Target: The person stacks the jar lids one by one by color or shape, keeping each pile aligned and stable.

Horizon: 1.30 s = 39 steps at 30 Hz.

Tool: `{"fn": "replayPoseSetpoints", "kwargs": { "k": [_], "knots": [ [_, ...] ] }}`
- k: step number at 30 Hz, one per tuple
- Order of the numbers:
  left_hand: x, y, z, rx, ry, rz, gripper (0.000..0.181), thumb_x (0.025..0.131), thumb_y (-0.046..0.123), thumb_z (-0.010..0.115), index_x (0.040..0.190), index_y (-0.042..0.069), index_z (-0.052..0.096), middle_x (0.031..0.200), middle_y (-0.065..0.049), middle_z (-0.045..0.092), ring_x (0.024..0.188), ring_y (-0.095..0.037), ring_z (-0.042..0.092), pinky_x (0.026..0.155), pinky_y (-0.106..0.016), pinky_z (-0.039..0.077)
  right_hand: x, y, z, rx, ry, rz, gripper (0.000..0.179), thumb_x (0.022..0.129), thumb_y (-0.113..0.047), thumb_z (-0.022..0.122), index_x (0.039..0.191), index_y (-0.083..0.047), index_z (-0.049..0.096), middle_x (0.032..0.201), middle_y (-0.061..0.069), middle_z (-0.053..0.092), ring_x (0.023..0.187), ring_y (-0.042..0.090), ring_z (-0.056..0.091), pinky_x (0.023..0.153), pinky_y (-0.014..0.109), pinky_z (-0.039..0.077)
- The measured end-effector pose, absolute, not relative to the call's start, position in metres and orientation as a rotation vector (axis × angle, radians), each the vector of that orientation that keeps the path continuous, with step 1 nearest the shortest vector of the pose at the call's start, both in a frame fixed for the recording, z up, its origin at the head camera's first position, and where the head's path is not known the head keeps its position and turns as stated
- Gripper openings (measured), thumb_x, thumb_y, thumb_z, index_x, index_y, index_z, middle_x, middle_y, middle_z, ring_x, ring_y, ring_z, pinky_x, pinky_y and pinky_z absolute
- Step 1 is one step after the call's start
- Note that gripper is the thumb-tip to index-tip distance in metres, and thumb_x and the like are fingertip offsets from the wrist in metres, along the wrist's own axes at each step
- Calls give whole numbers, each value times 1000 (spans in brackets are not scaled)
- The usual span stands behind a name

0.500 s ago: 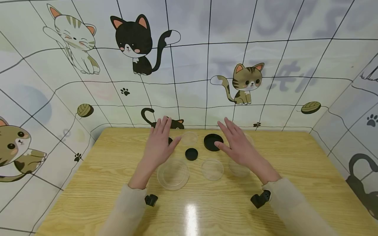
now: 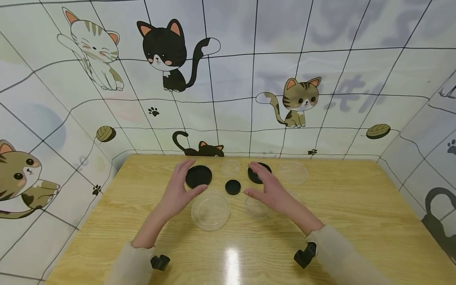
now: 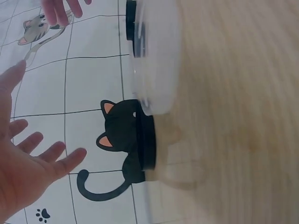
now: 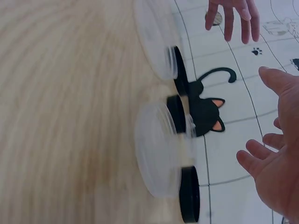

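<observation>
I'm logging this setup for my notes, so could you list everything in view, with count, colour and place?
table: one, light wood, lower middle
cat-print backdrop: one, whitish with dark lines, behind and beside the table
big lids: two, black, towards the back of the table
small lid: one, black, between the big lids, slightly nearer
clear lids: at least four, transparent, around the small lid
wrist cameras: two, black, lower left and right
sleeves: two, cream, bottom edge
left hand: one, beside the left big lid
right hand: one, partly hiding the right big lid

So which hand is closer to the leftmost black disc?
Left. In the head view, the left hand appears just left of the leftmost black disc; the right hand is farther off, to its right.
</observation>
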<state>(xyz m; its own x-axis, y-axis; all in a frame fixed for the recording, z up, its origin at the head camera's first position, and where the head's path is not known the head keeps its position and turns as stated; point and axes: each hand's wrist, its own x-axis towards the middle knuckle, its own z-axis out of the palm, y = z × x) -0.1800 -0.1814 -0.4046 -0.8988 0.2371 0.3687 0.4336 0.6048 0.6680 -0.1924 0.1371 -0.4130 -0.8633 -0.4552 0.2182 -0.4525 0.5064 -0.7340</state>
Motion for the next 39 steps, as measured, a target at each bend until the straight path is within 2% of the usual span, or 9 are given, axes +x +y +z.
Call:
{"fn": "replayPoseSetpoints", "kwargs": {
  "k": [3, 6, 12, 15, 18, 22, 25, 29, 39],
  "knots": [
    [-175, -188, -407, -547, -2614, -1278, 86, 87, 24, 85, 157, 11, 37, 155, -15, 35, 138, -37, 40, 100, -62, 45, -187, 126, -418, -758, 2573, -1465, 82, 95, -25, 77, 160, -7, 31, 162, 18, 33, 143, 40, 40, 111, 56, 38],
    [-172, -195, -412, -539, -2629, -1385, 89, 85, 20, 87, 157, 14, 36, 155, -13, 36, 133, -37, 45, 95, -57, 50, -183, 118, -424, -704, 2422, -1591, 82, 93, -22, 79, 159, -6, 33, 160, 20, 36, 140, 40, 44, 112, 51, 39],
    [-167, -209, -424, -520, -2638, -1609, 92, 84, 13, 87, 159, 10, 32, 159, -14, 32, 129, -41, 51, 91, -46, 55, -176, 106, -438, -665, 2194, -1715, 83, 91, -19, 81, 157, 1, 35, 158, 26, 36, 138, 43, 46, 112, 49, 40],
    [-164, -215, -431, -495, -2654, -1682, 93, 84, 10, 87, 158, 9, 31, 160, -14, 31, 129, -43, 50, 92, -44, 55, -172, 99, -442, -641, 2173, -1697, 85, 89, -18, 83, 157, 1, 35, 158, 25, 36, 138, 42, 46, 112, 50, 40],
    [-161, -221, -436, -484, -2673, -1737, 93, 83, 9, 88, 158, 10, 33, 160, -15, 30, 130, -45, 48, 96, -48, 53, -168, 93, -447, -626, 2202, -1669, 87, 86, -16, 85, 156, 2, 37, 157, 25, 38, 136, 43, 48, 111, 50, 41],
    [-159, -226, -441, -473, -2704, -1825, 96, 80, 7, 89, 158, 9, 33, 158, -21, 30, 132, -46, 46, 101, -54, 49, -165, 85, -454, -606, 2266, -1620, 88, 83, -12, 88, 154, 2, 39, 147, 28, 49, 131, 45, 52, 107, 51, 44],
    [-159, -228, -444, -436, -2755, -1890, 100, 79, 5, 89, 160, 9, 31, 156, -24, 32, 128, -45, 51, 98, -49, 52, -163, 81, -458, -575, 2317, -1583, 88, 81, -12, 89, 154, 1, 41, 141, 27, 54, 128, 44, 55, 105, 53, 46],
    [-159, -231, -449, -396, -2807, -1966, 103, 78, 5, 90, 161, 9, 30, 155, -24, 34, 117, -41, 58, 90, -39, 55, -159, 75, -462, -521, 2342, -1560, 90, 79, -13, 91, 153, 0, 42, 142, 25, 54, 127, 42, 56, 104, 53, 46],
    [-162, -233, -457, -440, -2828, -1990, 98, 77, 1, 89, 157, 0, 32, 153, -22, 37, 109, -34, 53, 86, -28, 52, -157, 68, -473, -557, 2385, -1546, 89, 75, -8, 93, 149, 5, 45, 132, 18, 57, 111, 31, 61, 96, 43, 52]
  ]
}}
